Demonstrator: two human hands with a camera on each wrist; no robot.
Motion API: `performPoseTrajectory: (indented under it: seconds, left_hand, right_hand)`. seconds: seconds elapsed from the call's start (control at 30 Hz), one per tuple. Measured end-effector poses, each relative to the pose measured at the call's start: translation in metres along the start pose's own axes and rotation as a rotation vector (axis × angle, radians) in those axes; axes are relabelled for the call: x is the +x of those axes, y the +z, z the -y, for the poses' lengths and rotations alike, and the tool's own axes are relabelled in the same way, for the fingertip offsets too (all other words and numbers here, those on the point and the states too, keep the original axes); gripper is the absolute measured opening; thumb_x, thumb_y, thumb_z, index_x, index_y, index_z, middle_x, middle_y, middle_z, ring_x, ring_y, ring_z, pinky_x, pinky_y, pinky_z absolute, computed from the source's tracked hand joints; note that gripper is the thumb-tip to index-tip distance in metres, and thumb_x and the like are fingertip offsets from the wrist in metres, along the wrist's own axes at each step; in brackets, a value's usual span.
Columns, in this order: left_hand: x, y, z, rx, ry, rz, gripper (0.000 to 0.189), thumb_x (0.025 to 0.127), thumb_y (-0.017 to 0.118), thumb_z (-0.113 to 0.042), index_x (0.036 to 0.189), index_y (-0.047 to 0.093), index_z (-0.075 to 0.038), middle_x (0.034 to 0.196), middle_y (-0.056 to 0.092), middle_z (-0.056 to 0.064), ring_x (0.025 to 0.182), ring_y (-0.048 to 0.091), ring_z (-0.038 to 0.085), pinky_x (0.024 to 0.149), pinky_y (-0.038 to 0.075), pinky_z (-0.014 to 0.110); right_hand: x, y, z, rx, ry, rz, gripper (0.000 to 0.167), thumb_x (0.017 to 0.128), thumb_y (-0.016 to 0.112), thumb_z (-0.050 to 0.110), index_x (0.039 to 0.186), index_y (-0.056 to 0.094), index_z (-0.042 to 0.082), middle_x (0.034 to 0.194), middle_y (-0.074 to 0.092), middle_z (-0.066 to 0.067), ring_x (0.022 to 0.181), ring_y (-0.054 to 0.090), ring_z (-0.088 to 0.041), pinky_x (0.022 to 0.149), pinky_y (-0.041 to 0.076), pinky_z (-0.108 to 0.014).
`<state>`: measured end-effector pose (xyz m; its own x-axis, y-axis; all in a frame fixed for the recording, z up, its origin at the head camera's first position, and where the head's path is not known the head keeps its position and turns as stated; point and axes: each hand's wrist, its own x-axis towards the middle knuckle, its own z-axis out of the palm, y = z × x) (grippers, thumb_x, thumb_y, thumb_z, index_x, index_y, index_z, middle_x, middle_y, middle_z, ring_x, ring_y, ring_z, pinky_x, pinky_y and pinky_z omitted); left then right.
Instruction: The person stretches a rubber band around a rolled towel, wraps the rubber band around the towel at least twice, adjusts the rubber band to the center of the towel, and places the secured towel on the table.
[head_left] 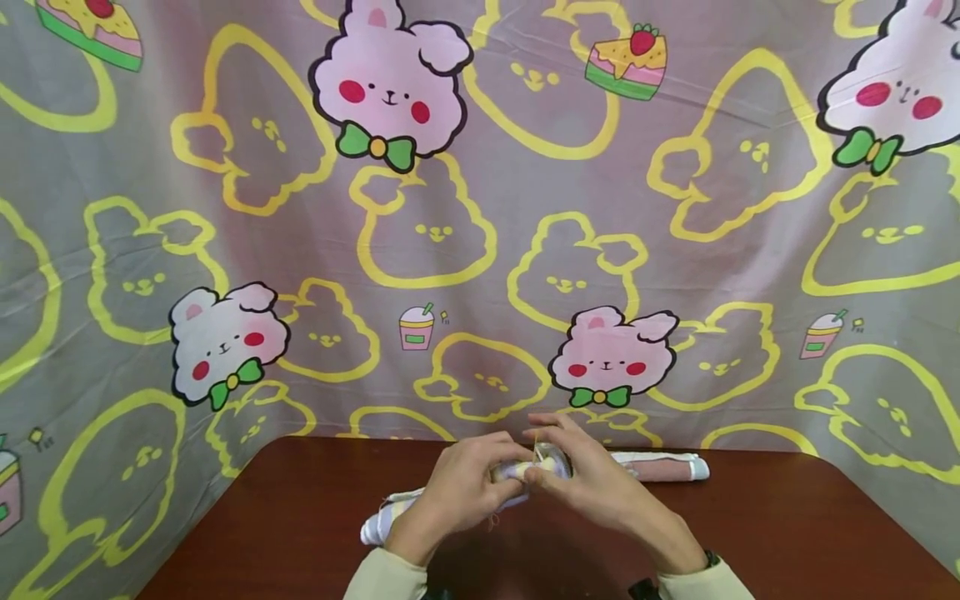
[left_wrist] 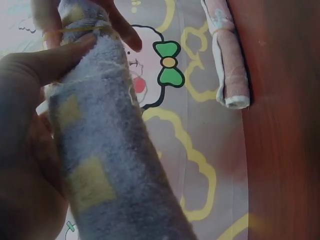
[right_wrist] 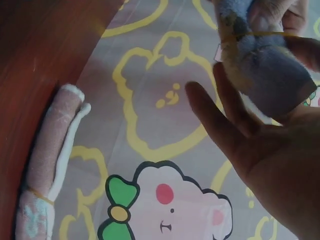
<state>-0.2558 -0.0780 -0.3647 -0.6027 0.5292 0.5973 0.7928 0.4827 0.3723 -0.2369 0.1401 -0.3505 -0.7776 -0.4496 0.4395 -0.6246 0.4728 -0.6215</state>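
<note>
A rolled towel point(head_left: 387, 521), pale with purple and yellow patches, is held above the table and slants out past the left wrist. My left hand point(head_left: 472, 479) grips it near its upper end, the thumb lying along the roll in the left wrist view. My right hand point(head_left: 592, 479) holds that end between thumb and fingers, with one finger point(right_wrist: 210, 117) stretched out straight. A thin yellow rubber band point(left_wrist: 75, 31) runs across the roll near the fingers. The band point(right_wrist: 260, 35) also passes by the thumb in the right wrist view.
A second rolled towel, pink with a white edge point(head_left: 667, 467), lies at the table's back right, banded round its middle. The dark red-brown table point(head_left: 772, 533) ends at a hanging cloth point(head_left: 480, 317) printed with rabbits. Loose threads point(head_left: 492, 522) hang below the left hand.
</note>
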Motion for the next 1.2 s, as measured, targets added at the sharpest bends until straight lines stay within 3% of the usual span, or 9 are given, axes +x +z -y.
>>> performPoseTrajectory:
  seconds: [0.07,0.13,0.3,0.4,0.5,0.6,0.73,0.93,1.2]
  left_hand:
    - [0.001,0.001,0.001,-0.027,0.013,-0.006,0.018,0.087,0.088,-0.019,0.104,0.083,-0.022,0.094,0.069,-0.016,0.073,0.054,-0.001,0.063,0.044,0.021]
    - [0.001,0.001,0.002,-0.088,0.010,-0.015,0.020,0.086,0.089,-0.016,0.105,0.083,-0.021,0.096,0.071,-0.016,0.078,0.057,0.000,0.068,0.047,0.023]
    - [0.000,-0.002,0.006,-0.445,-0.067,0.011,0.023,0.090,0.084,-0.007,0.111,0.081,-0.017,0.104,0.074,-0.009,0.093,0.065,0.012,0.084,0.053,0.029]
    - [0.001,-0.002,0.007,-0.603,-0.099,0.013,0.024,0.093,0.080,-0.004,0.116,0.080,-0.012,0.109,0.074,-0.002,0.098,0.066,0.016,0.086,0.055,0.031]
    - [0.002,0.000,0.009,-0.673,-0.080,-0.025,0.024,0.094,0.076,0.000,0.118,0.078,-0.004,0.111,0.074,0.007,0.098,0.066,0.016,0.085,0.056,0.030]
    - [0.002,0.002,0.011,-0.720,-0.074,-0.069,0.025,0.093,0.074,0.004,0.118,0.074,0.003,0.111,0.074,0.014,0.096,0.067,0.015,0.082,0.057,0.030]
    - [0.002,0.003,0.013,-0.741,-0.123,-0.130,0.025,0.094,0.075,0.002,0.119,0.072,0.003,0.109,0.075,0.014,0.092,0.069,0.016,0.078,0.057,0.031]
    - [0.003,0.003,0.012,-0.717,-0.200,-0.220,0.025,0.096,0.076,-0.003,0.119,0.073,0.003,0.106,0.075,0.018,0.089,0.070,0.017,0.077,0.058,0.032]
    - [0.006,0.008,0.009,-0.676,-0.289,-0.277,0.022,0.093,0.079,-0.003,0.115,0.077,0.000,0.104,0.075,0.013,0.089,0.067,0.017,0.077,0.056,0.029]
  right_hand:
    - [-0.002,-0.004,0.000,0.071,0.013,0.048,0.030,0.108,0.062,0.025,0.130,0.072,0.008,0.151,0.053,-0.010,0.137,0.051,-0.034,0.106,0.047,-0.039]
    - [-0.003,-0.010,0.001,0.183,0.034,0.091,0.033,0.107,0.051,0.020,0.131,0.072,0.010,0.152,0.053,-0.010,0.139,0.048,-0.035,0.105,0.046,-0.034]
    - [-0.003,-0.024,-0.002,0.450,0.078,0.145,0.054,0.111,0.028,0.026,0.141,0.066,0.005,0.156,0.049,-0.017,0.140,0.048,-0.031,0.103,0.050,-0.041]
    - [-0.001,-0.026,-0.005,0.528,0.084,0.135,0.059,0.112,0.023,0.029,0.146,0.061,-0.001,0.153,0.051,-0.020,0.134,0.056,-0.024,0.102,0.053,-0.045]
    - [0.001,-0.026,-0.008,0.553,0.113,0.114,0.059,0.113,0.025,0.030,0.145,0.058,-0.007,0.143,0.058,-0.020,0.125,0.063,-0.023,0.100,0.055,-0.045]
    - [0.001,-0.024,-0.010,0.534,0.161,0.087,0.055,0.114,0.031,0.031,0.141,0.059,-0.008,0.127,0.067,-0.017,0.115,0.067,-0.026,0.099,0.056,-0.043]
    - [0.000,-0.019,-0.011,0.430,0.164,0.021,0.044,0.114,0.044,0.026,0.127,0.070,-0.007,0.114,0.071,-0.015,0.105,0.070,-0.031,0.093,0.059,-0.041]
    - [0.001,-0.012,-0.010,0.277,0.193,-0.088,0.030,0.108,0.064,0.024,0.103,0.081,0.000,0.097,0.075,-0.010,0.082,0.071,-0.024,0.074,0.061,-0.034]
    - [0.002,-0.008,-0.012,0.096,0.272,-0.073,0.039,0.101,0.074,0.041,0.074,0.079,0.013,0.058,0.065,-0.002,0.053,0.063,-0.028,0.051,0.049,-0.030]
